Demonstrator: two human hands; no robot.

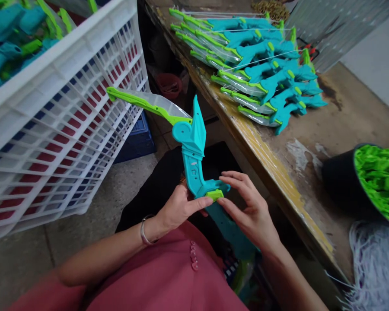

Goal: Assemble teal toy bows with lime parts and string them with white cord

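Over my lap I hold a teal plastic toy bow with a green and clear limb that points up and to the left. My left hand grips the bow's teal handle from the left. My right hand closes its fingertips on a small green piece seated on the handle. The bow's lower part runs down behind my right hand and is partly hidden.
A white slatted crate of teal and green toy parts stands at the left. On the worn wooden bench lie several finished bows. A black tub of green pieces and white string sit at the right.
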